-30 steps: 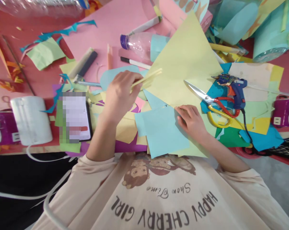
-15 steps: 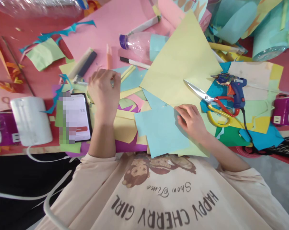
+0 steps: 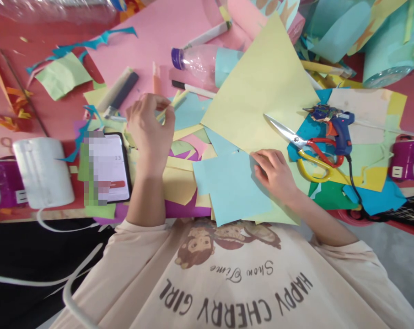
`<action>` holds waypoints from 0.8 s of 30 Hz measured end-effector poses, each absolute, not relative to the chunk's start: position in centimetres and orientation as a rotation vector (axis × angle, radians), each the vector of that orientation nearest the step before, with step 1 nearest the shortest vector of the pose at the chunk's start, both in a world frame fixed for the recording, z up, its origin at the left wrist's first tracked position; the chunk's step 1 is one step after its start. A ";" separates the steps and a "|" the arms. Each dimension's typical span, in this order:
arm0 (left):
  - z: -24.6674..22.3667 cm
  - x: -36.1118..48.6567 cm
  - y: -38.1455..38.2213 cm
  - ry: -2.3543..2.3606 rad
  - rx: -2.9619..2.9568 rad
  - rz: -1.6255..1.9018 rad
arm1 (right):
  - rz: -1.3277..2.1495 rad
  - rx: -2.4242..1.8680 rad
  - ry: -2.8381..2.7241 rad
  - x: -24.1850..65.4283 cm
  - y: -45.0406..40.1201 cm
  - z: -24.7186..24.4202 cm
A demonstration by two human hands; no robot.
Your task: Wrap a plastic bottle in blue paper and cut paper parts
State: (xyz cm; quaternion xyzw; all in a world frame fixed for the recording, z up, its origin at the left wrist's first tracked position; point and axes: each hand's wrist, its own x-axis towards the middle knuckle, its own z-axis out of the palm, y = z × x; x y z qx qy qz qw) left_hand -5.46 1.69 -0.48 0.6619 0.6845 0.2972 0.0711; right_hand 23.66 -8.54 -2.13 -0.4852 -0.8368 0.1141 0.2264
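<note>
My left hand [image 3: 150, 121] is raised over the paper pile, its thumb and fingers curled into a loop. A thin pale yellow paper strip [image 3: 180, 97] runs between the fingertips, seemingly pinched there; part of it is hidden by the hand. My right hand [image 3: 273, 173] rests flat, fingers loosely bent, on the right edge of a light blue paper sheet [image 3: 234, 189]. Beyond that sheet lies a large pale yellow paper square [image 3: 258, 87]. Open-bladed scissors [image 3: 298, 140] with red and yellow handles sit right of it, beside a blue glue gun [image 3: 340, 130].
A phone [image 3: 115, 167] and a white power bank-like box [image 3: 44, 173] lie at the left. Behind are a plastic bottle [image 3: 198, 64] with a purple cap, markers [image 3: 196, 90] and a utility knife [image 3: 122, 93]. Paper-covered cups [image 3: 387, 55] stand at the back right.
My left hand's thumb and fingers have spread into a wider loop, and the yellow strip beside them has shifted toward the hand. My right hand has stayed in place.
</note>
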 end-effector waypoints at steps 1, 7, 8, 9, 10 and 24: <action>-0.2 -5.3 1.6 2.057 1.993 0.902 | 0.319 -1.338 -2.306 23.7 -8.6 -2.1; 0.1 -5.2 1.4 1.909 2.137 0.932 | 0.306 -1.331 -2.312 23.7 -8.5 -2.2; 0.0 -5.2 1.4 1.873 2.138 0.947 | 0.294 -1.325 -2.315 23.7 -8.5 -2.2; -0.1 -5.1 1.4 1.850 2.115 0.956 | 0.280 -1.318 -2.317 23.7 -8.4 -2.2; -0.2 -5.1 1.4 1.845 2.072 0.964 | 0.268 -1.311 -2.318 23.7 -8.4 -2.2; -0.5 -4.7 1.3 1.589 1.896 0.975 | 0.321 -1.337 -2.295 23.7 -8.5 -2.2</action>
